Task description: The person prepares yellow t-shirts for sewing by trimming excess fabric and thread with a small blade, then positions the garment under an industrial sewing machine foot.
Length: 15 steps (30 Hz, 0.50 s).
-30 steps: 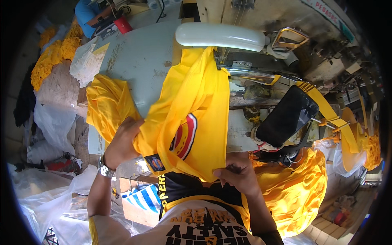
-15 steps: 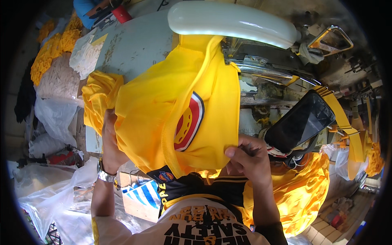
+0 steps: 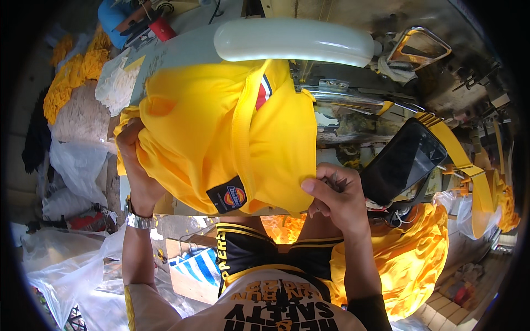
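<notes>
A yellow knit garment point(image 3: 187, 132) with a ribbed band, a dark label point(image 3: 227, 196) and a red, white and navy patch edge point(image 3: 264, 91) spreads over the work table. My left hand point(image 3: 141, 176), wearing a metal watch, grips its left side, the fingertips partly covered by folds. My right hand point(image 3: 337, 198) pinches the near right corner between thumb and fingers. Something greyish shows between those fingers, too unclear to name. The far right edge of the cloth lies at the metal parts of a sewing machine point(image 3: 334, 91).
A long white lamp point(image 3: 292, 41) hangs over the machine. To the right are a black phone point(image 3: 406, 160) and a yellow strip point(image 3: 464, 165) running through guides. More yellow cloth point(image 3: 408, 259) is heaped at my right; clear plastic point(image 3: 83, 265) lies at lower left.
My left hand has moved left and farther away, spreading the garment. The patch has mostly slid under the fold, and the label lies flatter in view. My right hand keeps its pinch.
</notes>
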Each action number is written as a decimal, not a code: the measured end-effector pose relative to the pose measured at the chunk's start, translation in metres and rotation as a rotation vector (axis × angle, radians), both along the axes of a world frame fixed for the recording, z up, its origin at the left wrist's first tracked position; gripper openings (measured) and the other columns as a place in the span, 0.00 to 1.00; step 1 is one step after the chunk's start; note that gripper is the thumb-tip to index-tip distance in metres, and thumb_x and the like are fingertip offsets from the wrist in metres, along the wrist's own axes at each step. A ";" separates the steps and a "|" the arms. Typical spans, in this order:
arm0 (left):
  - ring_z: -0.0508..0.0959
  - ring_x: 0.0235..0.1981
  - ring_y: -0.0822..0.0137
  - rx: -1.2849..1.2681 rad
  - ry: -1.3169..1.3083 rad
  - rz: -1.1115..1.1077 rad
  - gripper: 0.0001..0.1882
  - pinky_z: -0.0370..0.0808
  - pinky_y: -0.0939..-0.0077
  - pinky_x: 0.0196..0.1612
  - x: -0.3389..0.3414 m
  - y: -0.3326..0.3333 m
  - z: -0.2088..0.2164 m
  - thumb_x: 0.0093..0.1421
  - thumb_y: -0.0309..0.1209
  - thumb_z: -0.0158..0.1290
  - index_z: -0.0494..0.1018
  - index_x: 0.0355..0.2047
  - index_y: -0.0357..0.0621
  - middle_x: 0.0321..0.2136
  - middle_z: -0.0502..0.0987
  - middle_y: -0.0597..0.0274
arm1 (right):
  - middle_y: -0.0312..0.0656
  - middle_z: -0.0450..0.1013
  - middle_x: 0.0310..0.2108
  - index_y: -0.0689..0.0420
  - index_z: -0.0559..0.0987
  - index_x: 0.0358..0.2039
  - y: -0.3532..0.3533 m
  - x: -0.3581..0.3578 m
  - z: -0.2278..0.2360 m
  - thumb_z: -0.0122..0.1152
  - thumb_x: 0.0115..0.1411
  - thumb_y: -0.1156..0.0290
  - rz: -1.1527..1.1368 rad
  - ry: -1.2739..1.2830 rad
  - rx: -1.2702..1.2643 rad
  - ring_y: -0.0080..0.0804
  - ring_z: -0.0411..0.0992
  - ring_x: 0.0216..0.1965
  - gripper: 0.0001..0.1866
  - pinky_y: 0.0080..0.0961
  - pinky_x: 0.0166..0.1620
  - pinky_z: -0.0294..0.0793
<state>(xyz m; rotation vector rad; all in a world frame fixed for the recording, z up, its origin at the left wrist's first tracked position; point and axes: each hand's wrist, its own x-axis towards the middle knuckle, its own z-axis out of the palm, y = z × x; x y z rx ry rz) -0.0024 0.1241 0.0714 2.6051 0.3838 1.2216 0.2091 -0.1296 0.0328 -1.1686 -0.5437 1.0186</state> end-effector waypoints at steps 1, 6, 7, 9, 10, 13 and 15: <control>0.70 0.47 0.60 0.055 0.002 0.019 0.38 0.63 0.62 0.53 0.001 0.002 0.003 0.43 0.37 0.71 0.61 0.50 0.42 0.46 0.68 0.54 | 0.29 0.66 0.15 0.64 0.78 0.27 0.000 0.000 0.002 0.64 0.60 0.72 -0.005 0.003 -0.004 0.09 0.61 0.14 0.08 0.11 0.17 0.60; 0.69 0.46 0.60 0.119 0.030 0.024 0.41 0.64 0.64 0.52 0.006 0.021 0.011 0.41 0.34 0.71 0.59 0.51 0.42 0.46 0.67 0.54 | 0.29 0.67 0.15 0.64 0.78 0.27 0.003 0.001 0.007 0.65 0.59 0.72 -0.026 -0.011 -0.025 0.10 0.62 0.13 0.08 0.11 0.17 0.60; 0.69 0.46 0.60 0.128 0.039 0.003 0.41 0.64 0.64 0.52 0.010 0.022 0.018 0.41 0.34 0.71 0.59 0.51 0.42 0.46 0.67 0.54 | 0.29 0.67 0.15 0.64 0.78 0.28 0.003 0.001 0.006 0.65 0.59 0.72 -0.027 0.002 -0.024 0.10 0.62 0.13 0.08 0.11 0.17 0.60; 0.69 0.46 0.60 0.153 0.042 -0.016 0.41 0.65 0.64 0.51 0.014 0.024 0.030 0.41 0.33 0.71 0.58 0.52 0.42 0.46 0.67 0.54 | 0.29 0.67 0.15 0.63 0.78 0.28 0.004 0.003 0.003 0.65 0.59 0.72 -0.027 0.027 -0.019 0.10 0.62 0.14 0.08 0.11 0.17 0.59; 0.69 0.46 0.60 0.167 0.035 -0.016 0.41 0.65 0.65 0.51 0.015 0.026 0.034 0.41 0.33 0.71 0.58 0.52 0.42 0.45 0.67 0.55 | 0.30 0.68 0.16 0.63 0.78 0.29 0.005 0.004 0.005 0.65 0.59 0.72 -0.033 0.026 -0.017 0.10 0.62 0.14 0.08 0.11 0.17 0.60; 0.69 0.47 0.60 0.192 -0.006 -0.009 0.41 0.66 0.65 0.51 0.019 0.036 0.044 0.41 0.35 0.71 0.59 0.52 0.42 0.45 0.68 0.55 | 0.30 0.68 0.17 0.63 0.78 0.29 0.011 0.004 0.008 0.65 0.59 0.72 -0.051 0.014 0.003 0.10 0.63 0.14 0.07 0.11 0.17 0.59; 0.69 0.50 0.57 0.226 -0.012 0.015 0.39 0.65 0.63 0.53 0.022 0.044 0.054 0.42 0.32 0.69 0.61 0.53 0.44 0.48 0.69 0.54 | 0.30 0.69 0.17 0.63 0.78 0.29 0.015 0.004 0.008 0.65 0.59 0.73 -0.067 -0.004 0.034 0.10 0.63 0.14 0.07 0.11 0.17 0.59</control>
